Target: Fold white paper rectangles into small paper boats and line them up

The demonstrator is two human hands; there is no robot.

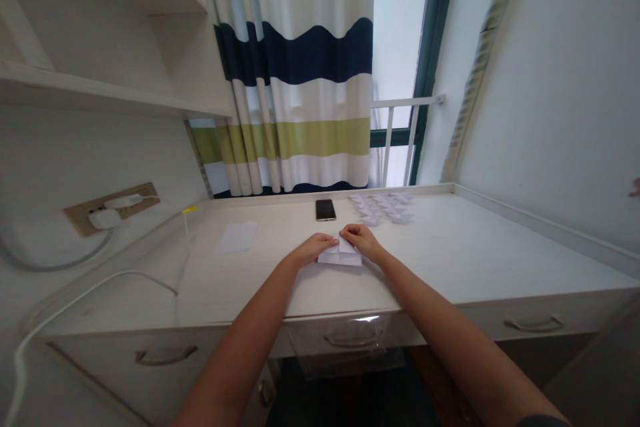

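Pressing evenly, the left hand [311,249] and right hand [360,241] sit half-closed on the folded paper [341,256], fingertips holding it steady and square against the desk [465,247].

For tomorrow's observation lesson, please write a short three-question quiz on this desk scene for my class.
1. What do the left hand and right hand both touch?
2. True or false: the phone lies between the loose white sheet and the group of folded paper pieces.
3. What pattern does the curtain show?

Key:
1. A folded white paper
2. True
3. Wavy green, white and navy stripes
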